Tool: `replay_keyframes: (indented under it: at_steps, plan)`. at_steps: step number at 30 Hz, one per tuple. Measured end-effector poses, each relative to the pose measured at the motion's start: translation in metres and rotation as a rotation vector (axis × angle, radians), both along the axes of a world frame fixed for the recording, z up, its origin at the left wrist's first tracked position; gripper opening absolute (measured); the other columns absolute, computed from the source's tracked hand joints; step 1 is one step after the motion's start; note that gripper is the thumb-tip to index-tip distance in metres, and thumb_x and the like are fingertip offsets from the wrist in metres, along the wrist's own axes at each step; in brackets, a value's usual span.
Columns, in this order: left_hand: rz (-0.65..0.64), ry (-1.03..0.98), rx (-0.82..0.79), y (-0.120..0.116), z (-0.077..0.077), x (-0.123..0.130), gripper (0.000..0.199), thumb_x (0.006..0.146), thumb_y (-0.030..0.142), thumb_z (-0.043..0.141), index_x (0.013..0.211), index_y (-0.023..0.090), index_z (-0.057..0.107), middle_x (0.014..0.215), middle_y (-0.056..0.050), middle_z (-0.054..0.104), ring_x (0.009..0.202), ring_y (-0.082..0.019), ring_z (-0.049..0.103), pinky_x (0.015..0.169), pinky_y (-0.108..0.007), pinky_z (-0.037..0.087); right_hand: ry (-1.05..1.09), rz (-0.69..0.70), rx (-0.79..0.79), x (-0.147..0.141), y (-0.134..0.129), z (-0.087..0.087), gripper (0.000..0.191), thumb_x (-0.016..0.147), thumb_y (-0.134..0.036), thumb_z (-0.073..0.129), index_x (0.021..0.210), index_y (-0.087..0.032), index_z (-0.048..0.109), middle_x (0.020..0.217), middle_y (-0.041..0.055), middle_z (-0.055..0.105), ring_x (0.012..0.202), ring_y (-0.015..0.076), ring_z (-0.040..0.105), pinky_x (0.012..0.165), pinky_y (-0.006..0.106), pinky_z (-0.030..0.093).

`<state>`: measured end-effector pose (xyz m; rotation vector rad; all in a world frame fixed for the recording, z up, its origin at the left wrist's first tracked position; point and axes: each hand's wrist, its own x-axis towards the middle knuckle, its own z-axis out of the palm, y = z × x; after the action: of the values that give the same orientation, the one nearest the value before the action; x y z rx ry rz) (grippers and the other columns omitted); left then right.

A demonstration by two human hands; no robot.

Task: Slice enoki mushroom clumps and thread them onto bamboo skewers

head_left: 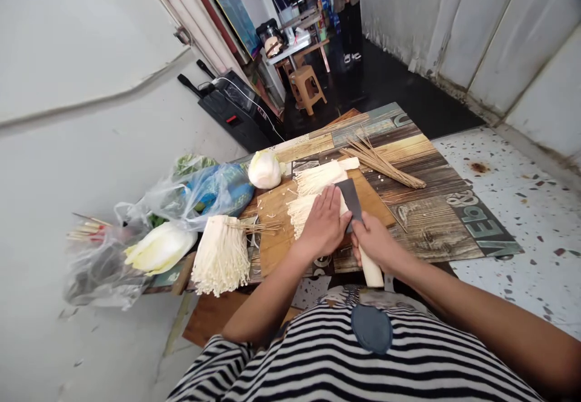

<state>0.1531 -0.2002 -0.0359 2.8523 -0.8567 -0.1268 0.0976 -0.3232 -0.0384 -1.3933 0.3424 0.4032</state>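
My left hand (323, 223) lies flat, fingers stretched, on a bunch of enoki mushrooms (302, 211) on the wooden cutting board (272, 250). In my right hand (374, 241) is a cleaver (350, 199), its dark blade at the right end of that bunch, beside my left thumb. A pale, thick handle (371, 269) shows below my right fist. The blade's cutting edge is hidden. Behind lies a second enoki bunch (320, 177), with a pale cut-off piece (349, 163) at its right end.
Skewered enoki (222, 257) hang over the table's near left edge. A cabbage heart (265, 170), cabbage leaves (163, 247) and plastic bags (215, 190) crowd the left. Bamboo skewers (385, 163) lie at the right on the patterned table (431, 220). Farther back are a stool (307, 87) and a standing person (348, 14).
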Motion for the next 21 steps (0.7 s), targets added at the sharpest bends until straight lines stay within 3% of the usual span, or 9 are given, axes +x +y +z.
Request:
replay_keyframes:
  at_steps: [7,10,13,17,21]
  plan:
    - [0.032,0.058,0.003,0.001,0.008,0.001,0.061,0.099,0.039,0.02,0.146,0.001,0.02,0.155,-0.018,0.016,0.145,-0.024,0.008,0.119,-0.043,0.014,-0.013,0.0,0.009,0.005,0.006,0.005,0.01,0.089,-0.023,0.036,0.08,-0.024,0.032,0.048,-0.0104,0.041,0.033,0.0083,0.042,0.033,0.021,0.042]
    - [0.018,0.074,-0.039,0.003,0.016,-0.001,0.061,0.099,0.039,0.019,0.146,0.002,0.021,0.155,-0.018,0.019,0.145,-0.024,0.012,0.119,-0.042,0.015,-0.022,0.02,-0.013,0.008,0.007,0.021,0.009,0.089,-0.02,0.034,0.081,-0.024,0.031,0.048,-0.0102,0.041,0.032,0.0082,0.042,0.032,0.022,0.042]
    - [0.036,-0.026,-0.171,0.006,0.03,-0.003,0.061,0.099,0.041,0.016,0.147,0.002,0.018,0.156,-0.019,0.016,0.146,-0.023,0.009,0.119,-0.041,0.016,-0.083,0.042,-0.066,0.008,0.006,0.048,0.009,0.087,-0.018,0.037,0.081,-0.024,0.033,0.048,-0.0094,0.043,0.032,0.0084,0.043,0.031,0.02,0.04]
    - [0.049,-0.23,-0.323,0.014,0.071,0.013,0.065,0.099,0.047,0.013,0.147,0.004,0.014,0.157,-0.019,0.012,0.146,-0.024,0.004,0.119,-0.042,0.01,-0.28,0.086,-0.139,0.021,0.007,0.101,0.014,0.085,-0.013,0.042,0.078,-0.023,0.036,0.045,-0.0082,0.045,0.032,0.0101,0.045,0.03,0.02,0.039]
    - [-0.009,-0.386,-0.374,0.024,0.126,0.059,0.066,0.097,0.056,0.018,0.147,0.013,0.018,0.157,-0.014,0.013,0.146,-0.024,0.004,0.118,-0.042,0.006,-0.439,0.075,-0.043,0.054,0.011,0.152,0.016,0.086,-0.013,0.043,0.073,-0.022,0.038,0.043,-0.007,0.044,0.031,0.01,0.044,0.031,0.02,0.038]
